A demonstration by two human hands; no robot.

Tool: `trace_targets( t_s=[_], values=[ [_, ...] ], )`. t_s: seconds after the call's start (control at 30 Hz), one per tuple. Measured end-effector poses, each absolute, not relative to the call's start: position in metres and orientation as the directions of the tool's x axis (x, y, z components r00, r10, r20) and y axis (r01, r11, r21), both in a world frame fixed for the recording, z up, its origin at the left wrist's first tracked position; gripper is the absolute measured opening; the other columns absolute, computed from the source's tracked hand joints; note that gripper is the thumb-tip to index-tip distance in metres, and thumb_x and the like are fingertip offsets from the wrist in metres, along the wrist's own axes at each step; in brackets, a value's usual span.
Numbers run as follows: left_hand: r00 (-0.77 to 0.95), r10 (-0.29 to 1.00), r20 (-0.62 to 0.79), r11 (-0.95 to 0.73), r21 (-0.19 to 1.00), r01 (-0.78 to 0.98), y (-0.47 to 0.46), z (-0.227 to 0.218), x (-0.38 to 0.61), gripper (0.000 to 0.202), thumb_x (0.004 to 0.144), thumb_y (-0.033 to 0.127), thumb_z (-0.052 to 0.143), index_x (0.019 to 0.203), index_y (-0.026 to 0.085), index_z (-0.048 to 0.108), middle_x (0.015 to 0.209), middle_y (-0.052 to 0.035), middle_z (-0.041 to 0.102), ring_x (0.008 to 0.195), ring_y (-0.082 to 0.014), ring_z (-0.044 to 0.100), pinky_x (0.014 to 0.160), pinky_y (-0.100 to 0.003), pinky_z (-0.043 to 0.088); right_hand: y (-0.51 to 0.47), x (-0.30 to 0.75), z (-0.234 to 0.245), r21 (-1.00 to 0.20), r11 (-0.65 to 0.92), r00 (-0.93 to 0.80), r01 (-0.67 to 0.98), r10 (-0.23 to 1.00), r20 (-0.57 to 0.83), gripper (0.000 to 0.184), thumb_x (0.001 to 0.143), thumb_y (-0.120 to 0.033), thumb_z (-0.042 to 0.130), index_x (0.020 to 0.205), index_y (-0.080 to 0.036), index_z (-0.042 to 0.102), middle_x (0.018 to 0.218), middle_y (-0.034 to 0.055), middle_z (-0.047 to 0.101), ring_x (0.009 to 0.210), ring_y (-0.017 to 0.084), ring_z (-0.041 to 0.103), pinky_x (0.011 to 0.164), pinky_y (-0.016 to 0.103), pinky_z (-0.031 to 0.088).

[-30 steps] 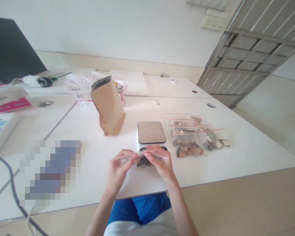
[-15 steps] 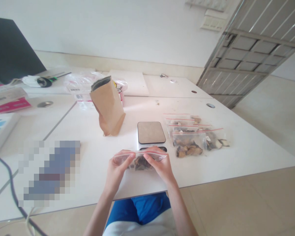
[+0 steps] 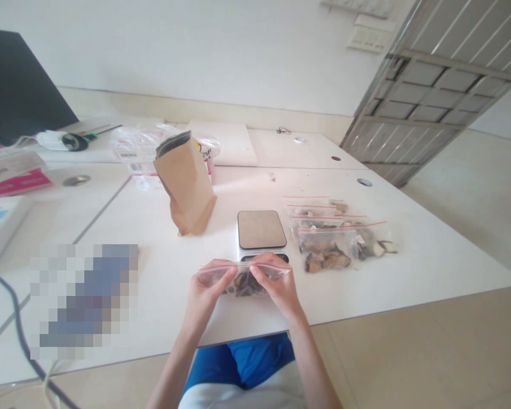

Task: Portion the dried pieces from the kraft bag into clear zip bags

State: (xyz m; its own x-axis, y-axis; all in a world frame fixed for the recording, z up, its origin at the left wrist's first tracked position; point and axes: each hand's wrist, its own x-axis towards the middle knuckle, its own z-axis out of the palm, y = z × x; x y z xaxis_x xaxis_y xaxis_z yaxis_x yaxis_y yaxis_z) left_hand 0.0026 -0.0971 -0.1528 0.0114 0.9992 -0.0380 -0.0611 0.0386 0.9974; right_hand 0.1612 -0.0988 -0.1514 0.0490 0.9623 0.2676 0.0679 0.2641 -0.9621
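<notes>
A clear zip bag point(image 3: 247, 284) with a red strip along its top holds dark, dried-looking pieces. Both of my hands pinch its top edge: my left hand point(image 3: 210, 284) on the left part, my right hand point(image 3: 275, 281) on the right part, thumbs close together near the middle. Just beyond the bag lies a kitchen scale point(image 3: 262, 230) with a bare square plate; its display is partly covered by my fingers. Right of the scale, several zip bags point(image 3: 327, 258) of brown and dark dried pieces lie overlapping.
An open brown paper bag point(image 3: 191, 187) stands behind and left of the scale. Pink-and-white boxes point(image 3: 17, 173), a dark screen point(image 3: 21, 85) and a cable point(image 3: 17, 318) are on the left. The white table's point(image 3: 387, 289) front edge runs close before me.
My thumbs have shifted slightly along the bag's top edge to the right. Both hands keep their pinch, and the other things stay where they were.
</notes>
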Motion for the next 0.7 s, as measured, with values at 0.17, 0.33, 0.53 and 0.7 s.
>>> trace_targets(
  t_s=[0.17,0.33,0.53,0.7],
  values=[
    [-0.008,1.0,-0.02,0.02,0.999,-0.041,-0.0991,-0.1523,0.0034,0.024,0.071,0.04,0.074,0.078,0.017,0.071,0.074,-0.0025,0.072,0.069,-0.0154,0.066,0.064,-0.022,0.051,-0.099,0.1606,-0.1502,-0.977,0.211,-0.04,0.029,0.977,0.21,0.01,0.079,-0.03,0.065,0.08,-0.021,0.069,0.085,0.0032,0.068,0.085,0.018,0.066,0.079,0.029,0.052],
    [-0.056,0.998,0.021,-0.022,1.0,-0.009,-0.1013,-0.1535,0.0052,0.022,0.072,0.039,0.073,0.075,0.018,0.07,0.07,-0.0004,0.069,0.067,-0.013,0.064,0.063,-0.02,0.051,-0.0963,0.1586,-0.1508,-0.967,0.253,-0.081,0.019,0.965,0.251,0.008,0.079,-0.028,0.066,0.08,-0.021,0.07,0.084,0.0032,0.068,0.086,0.018,0.064,0.08,0.03,0.05],
    [-0.063,0.991,0.121,-0.117,0.991,0.062,-0.1029,-0.1549,0.0072,0.02,0.076,0.038,0.07,0.075,0.019,0.069,0.078,-0.0013,0.069,0.076,-0.0138,0.064,0.07,-0.02,0.051,-0.0954,0.1527,-0.1495,-0.946,0.32,-0.014,0.048,0.947,0.32,0.008,0.078,-0.026,0.067,0.072,-0.021,0.069,0.076,0.0032,0.069,0.078,0.018,0.064,0.076,0.031,0.051],
    [-0.092,0.992,0.09,-0.081,0.992,0.096,-0.1037,-0.1534,0.0115,0.022,0.075,0.041,0.07,0.077,0.019,0.071,0.079,-0.0036,0.071,0.078,-0.0175,0.066,0.073,-0.025,0.053,-0.098,0.1518,-0.1474,-0.933,0.344,0.043,0.108,0.936,0.351,0.013,0.079,-0.026,0.066,0.067,-0.021,0.065,0.074,0.003,0.069,0.077,0.018,0.063,0.08,0.034,0.05]
  ],
)
